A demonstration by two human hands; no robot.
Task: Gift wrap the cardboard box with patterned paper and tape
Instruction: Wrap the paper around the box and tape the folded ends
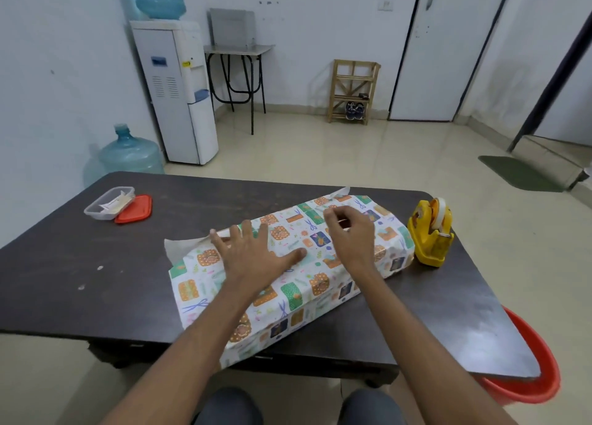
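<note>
- Dark tabletop (pixel 96 264) is carrying the box, already covered in patterned paper (pixel 288 283), lying diagonally near its front edge.
- Left hand (pixel 253 254) is pressing flat on the paper, fingers spread.
- Right hand (pixel 349 232) is hovering over the far half, thumb and fingertips pinched together; what they are gripping cannot be told.
- Yellow tape dispenser (pixel 431 232) is standing just beside the box's right end.
</note>
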